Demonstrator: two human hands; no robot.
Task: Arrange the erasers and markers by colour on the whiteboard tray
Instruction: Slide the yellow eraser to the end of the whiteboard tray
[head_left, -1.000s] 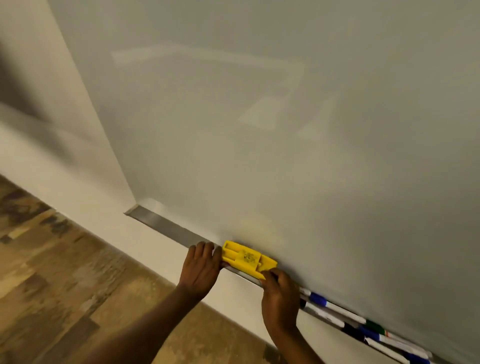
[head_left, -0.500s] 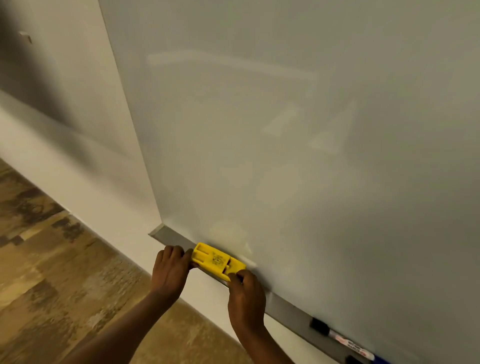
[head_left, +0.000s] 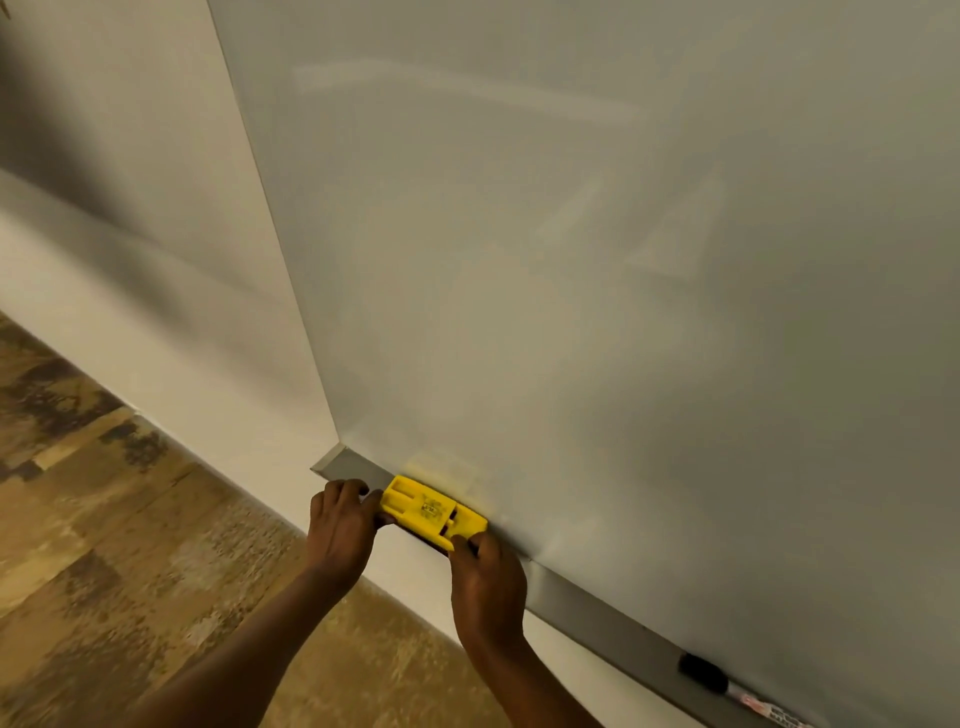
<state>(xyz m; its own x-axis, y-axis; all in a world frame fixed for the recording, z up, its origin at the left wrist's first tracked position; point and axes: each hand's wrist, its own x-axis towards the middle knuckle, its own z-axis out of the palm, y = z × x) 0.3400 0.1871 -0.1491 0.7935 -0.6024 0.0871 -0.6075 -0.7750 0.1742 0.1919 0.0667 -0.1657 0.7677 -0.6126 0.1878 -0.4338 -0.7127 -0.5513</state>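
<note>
A yellow eraser lies on the grey whiteboard tray, close to the tray's left end. My left hand grips the eraser's left end and my right hand grips its right end. One marker with a black cap lies on the tray at the lower right, its white barrel running out of the frame.
The whiteboard fills the upper right. A white wall lies to its left, with a white baseboard below. Wood-pattern flooring covers the lower left. The tray's left end sticks out just left of my left hand.
Both hands have slid the yellow eraser left along the tray, from beside the markers to near its left end. The group of blue and green markers has left the view.
</note>
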